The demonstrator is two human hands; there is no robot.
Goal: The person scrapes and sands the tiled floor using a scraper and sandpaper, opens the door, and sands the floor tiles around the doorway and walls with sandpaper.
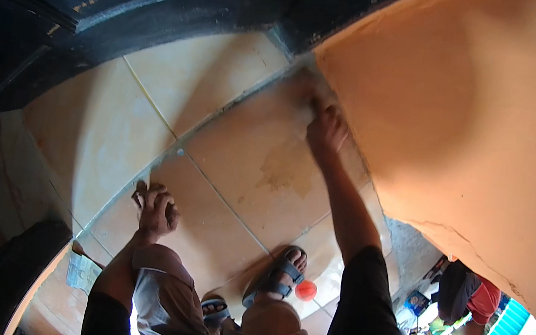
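Note:
My left hand (156, 208) is at the lower left, fingers bent and somewhat apart, over the edge of the tiled floor near the door threshold; I see no object in it. Reaching forward, my right hand (328, 129) has its fingers curled low over a floor tile (228, 156) beside the orange wall. A blurred dark patch lies just beyond its fingertips, and whether the hand holds something there cannot be told. Brown stains (283, 172) mark the tile between my hands. A grey joint line (224, 109) runs diagonally across the floor towards the wall corner.
A dark panelled door (166, 12) stands ahead, and an orange wall (428, 103) rises at the right. A red ball (305, 290) lies beside my sandalled foot. Another person in a red top (484, 298) is at the lower right among clutter. A bluish paper-like piece (82, 272) lies lower left.

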